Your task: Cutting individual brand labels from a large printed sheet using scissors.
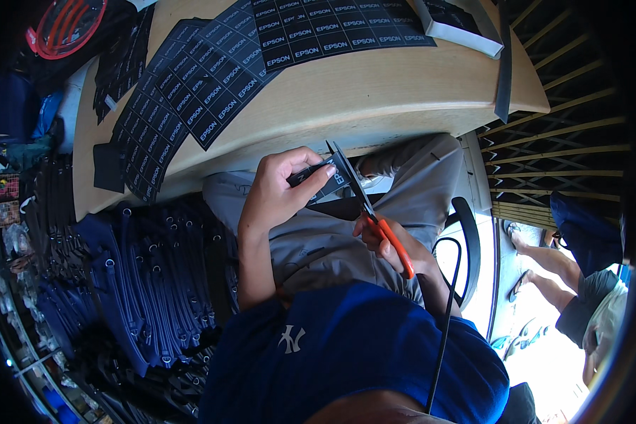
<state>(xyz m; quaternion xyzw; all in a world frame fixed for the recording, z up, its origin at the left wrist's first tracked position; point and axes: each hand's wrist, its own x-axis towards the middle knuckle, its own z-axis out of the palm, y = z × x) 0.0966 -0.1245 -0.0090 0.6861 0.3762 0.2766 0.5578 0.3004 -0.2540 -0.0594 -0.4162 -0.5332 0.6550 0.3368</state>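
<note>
Above my lap, my left hand [290, 185] pinches a small black printed label piece [328, 187] between thumb and fingers. Orange-handled scissors [396, 247] are gripped in my right hand [392, 240]. Their dark blades point up and away from me, slightly parted, and lie at the right edge of the label piece. Beyond my hands, several black sheets of printed labels [215, 92] overlap on the wooden table [374, 92]. A further printed label sheet [332, 32] lies at the table's far side.
A white open box [466, 32] and a dark strip [502, 85] lie at the table's right. Many navy straps with metal rings [155, 275] hang at my left. A folding metal gate [558, 134] stands at the right, with another person's legs [548, 272] near it.
</note>
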